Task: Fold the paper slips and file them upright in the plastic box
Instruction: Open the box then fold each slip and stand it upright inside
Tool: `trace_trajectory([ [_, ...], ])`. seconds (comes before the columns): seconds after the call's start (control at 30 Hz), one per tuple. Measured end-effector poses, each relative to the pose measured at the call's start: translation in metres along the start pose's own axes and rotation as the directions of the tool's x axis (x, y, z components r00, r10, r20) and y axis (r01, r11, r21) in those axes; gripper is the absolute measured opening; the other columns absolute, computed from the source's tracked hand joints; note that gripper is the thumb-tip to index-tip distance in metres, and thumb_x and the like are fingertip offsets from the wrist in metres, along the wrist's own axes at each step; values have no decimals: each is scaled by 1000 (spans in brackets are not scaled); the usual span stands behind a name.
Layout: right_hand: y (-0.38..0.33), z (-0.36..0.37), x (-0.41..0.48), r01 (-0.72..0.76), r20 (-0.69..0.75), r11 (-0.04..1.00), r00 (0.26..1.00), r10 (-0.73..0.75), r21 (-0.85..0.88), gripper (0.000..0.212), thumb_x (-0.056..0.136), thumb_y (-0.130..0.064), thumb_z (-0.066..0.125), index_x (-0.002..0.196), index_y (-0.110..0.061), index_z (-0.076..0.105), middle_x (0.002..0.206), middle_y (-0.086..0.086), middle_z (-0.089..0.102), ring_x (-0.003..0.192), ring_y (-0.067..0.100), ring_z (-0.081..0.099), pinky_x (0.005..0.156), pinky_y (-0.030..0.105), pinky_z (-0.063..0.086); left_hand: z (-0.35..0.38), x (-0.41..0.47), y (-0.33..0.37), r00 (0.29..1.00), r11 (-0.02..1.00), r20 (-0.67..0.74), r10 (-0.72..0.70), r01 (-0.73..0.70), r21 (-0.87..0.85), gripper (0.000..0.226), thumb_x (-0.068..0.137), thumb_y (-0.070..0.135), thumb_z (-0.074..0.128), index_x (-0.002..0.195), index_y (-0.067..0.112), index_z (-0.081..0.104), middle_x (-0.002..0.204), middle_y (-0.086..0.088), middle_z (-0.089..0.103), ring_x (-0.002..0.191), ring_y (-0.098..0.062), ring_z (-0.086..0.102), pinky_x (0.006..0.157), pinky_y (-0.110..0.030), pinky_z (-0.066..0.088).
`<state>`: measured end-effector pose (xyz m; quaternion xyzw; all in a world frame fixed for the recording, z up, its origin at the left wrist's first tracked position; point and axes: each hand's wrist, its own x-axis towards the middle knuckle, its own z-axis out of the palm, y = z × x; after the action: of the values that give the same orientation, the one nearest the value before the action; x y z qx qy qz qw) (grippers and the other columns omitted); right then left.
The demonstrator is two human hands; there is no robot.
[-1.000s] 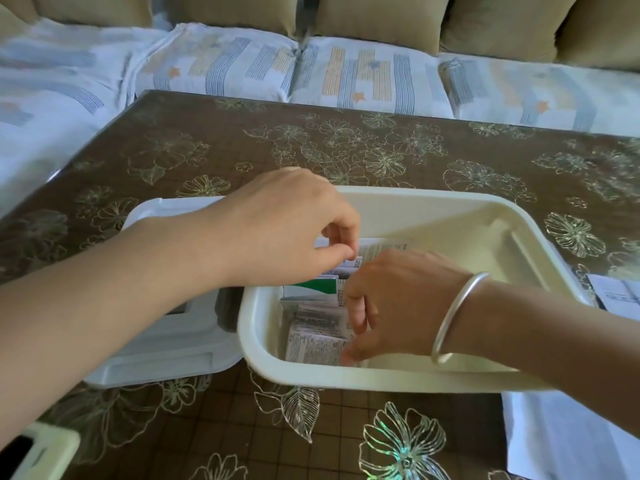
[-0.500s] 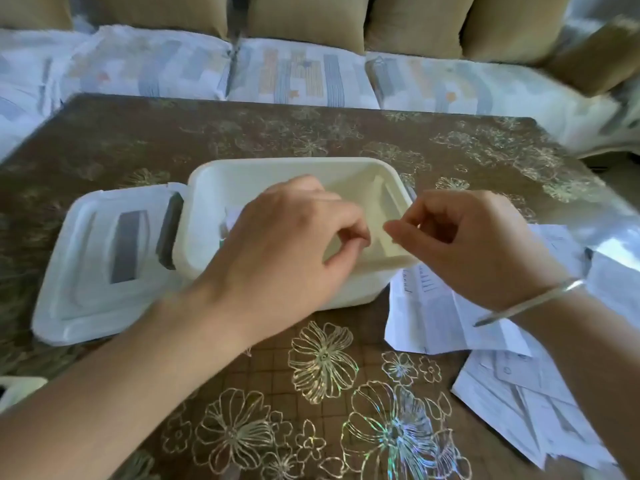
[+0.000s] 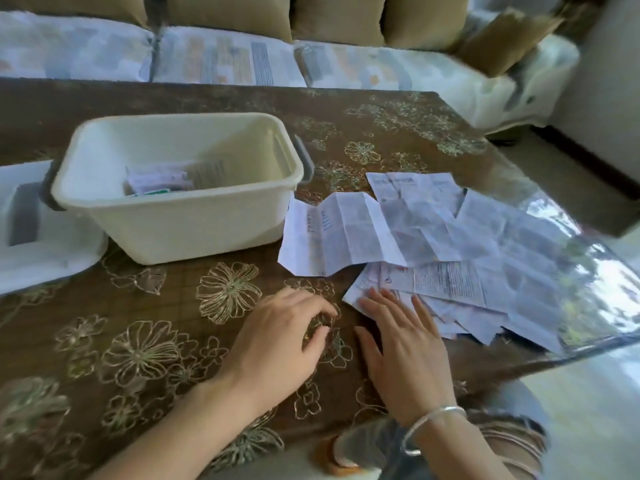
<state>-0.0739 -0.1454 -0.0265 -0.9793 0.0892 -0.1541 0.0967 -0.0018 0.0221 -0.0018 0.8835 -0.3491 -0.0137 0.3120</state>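
Note:
The cream plastic box stands on the brown flowered table, with several folded paper slips inside near its front wall. To the right of it lies a loose pile of creased white paper slips. My right hand lies flat with straight fingers, its fingertips touching the near corner of the pile's lowest slip. My left hand hovers just left of it over the table, fingers loosely curled and holding nothing.
The box's white lid lies to the left of the box. A sofa with patterned cushions runs behind the table. The table's right edge is close to the pile, with floor beyond.
Both hands have come out of the box and down to the near table. The right hand now touches the paper pile. The view has swung right and down.

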Motion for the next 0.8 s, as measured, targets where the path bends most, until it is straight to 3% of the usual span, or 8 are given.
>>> trace_trajectory([
  [0.07, 3, 3, 1, 42, -47, 999, 998, -41, 26, 31, 91, -36, 44, 103, -26, 71, 118, -6, 68, 115, 12, 62, 107, 41, 33, 1, -4, 0, 1000, 1000, -6, -5, 5, -9, 23, 91, 24, 63, 112, 32, 67, 109, 23, 63, 107, 5, 52, 98, -14, 37],
  [0.13, 4, 5, 2, 134, -124, 988, 985, -123, 79, 17, 89, -24, 57, 96, -23, 72, 110, -4, 72, 105, 11, 67, 104, 38, 36, 0, -10, 0, 1000, 1000, -1, -15, 15, -18, 24, 91, 22, 64, 112, 31, 67, 109, 24, 62, 106, 7, 50, 93, -2, 30],
  [0.23, 1, 3, -2, 210, -133, 968, 972, -192, 137, 20, 83, -17, 65, 100, -23, 73, 107, -8, 73, 103, 7, 67, 94, 24, 49, -2, -22, -4, 999, 999, 5, -41, 41, -34, 29, 90, 20, 65, 116, 31, 65, 114, 24, 60, 109, 10, 48, 93, 4, 25],
  [0.37, -6, -1, -12, 327, -153, 923, 942, -300, 204, 22, 89, -16, 59, 104, -24, 72, 108, -13, 72, 106, 0, 64, 82, 21, 54, -3, -37, -12, 999, 998, -11, -44, 43, -51, 43, 85, 17, 71, 125, 29, 61, 129, 22, 54, 121, 9, 44, 103, 1, 20],
  [0.5, -17, 3, -25, 369, -183, 878, 927, -326, 305, 23, 95, -20, 51, 104, -21, 71, 105, -11, 72, 100, 3, 66, 79, 22, 55, -3, -50, -19, 1000, 999, 2, 10, -9, -43, 53, 78, 37, 76, 127, 31, 60, 136, 22, 50, 130, 7, 38, 112, -13, 25],
  [0.57, -24, 4, -30, 293, -204, 864, 953, -226, 410, 22, 94, -20, 51, 102, -21, 71, 95, -13, 72, 85, 1, 67, 70, 16, 52, -3, -56, -23, 999, 999, -27, 16, -17, -38, 52, 75, 47, 73, 123, 29, 64, 131, 20, 56, 129, 3, 42, 112, -27, 35],
  [0.67, -36, 5, -35, 224, -205, 818, 970, -133, 530, 18, 93, -20, 54, 100, -23, 70, 86, -16, 70, 74, -2, 64, 64, 10, 48, -9, -63, -26, 991, 999, -132, 14, -19, -35, 32, 77, 44, 71, 102, 25, 73, 108, 19, 67, 115, -2, 56, 100, -34, 46],
  [0.8, -54, 2, -35, 213, -126, 741, 977, -173, 637, 16, 93, -27, 55, 104, -27, 67, 87, -15, 71, 75, 3, 68, 62, 30, 54, -18, -79, -27, 970, 999, -243, -18, 10, -32, 23, 82, 46, 58, 81, 27, 71, 82, 21, 66, 84, 0, 60, 81, -26, 46],
])
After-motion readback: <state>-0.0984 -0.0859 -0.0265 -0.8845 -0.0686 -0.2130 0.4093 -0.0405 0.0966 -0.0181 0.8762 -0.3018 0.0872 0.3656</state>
